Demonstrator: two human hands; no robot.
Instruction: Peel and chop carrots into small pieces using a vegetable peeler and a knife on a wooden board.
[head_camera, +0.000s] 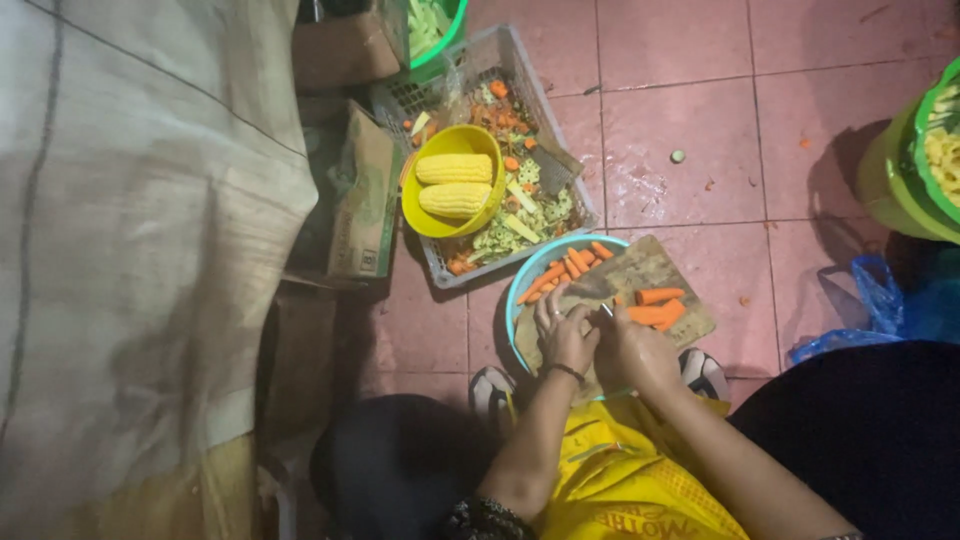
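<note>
my left hand (563, 335) pins a carrot piece on the wooden cutting board (650, 268) over the blue basin (525, 275), and my right hand (632, 348) grips what seems to be a knife. the carrot looks hard, light and prone to rolling, so i'd press it down near the cut with fingertips curled.

yellow bowl (420, 205) – two corn cobs (454, 184) | grey crate (560, 140) – scraps | blue bag (880, 300)

Green bucket (925, 170) cut off at right edge, knife between hands indistinct
</note>
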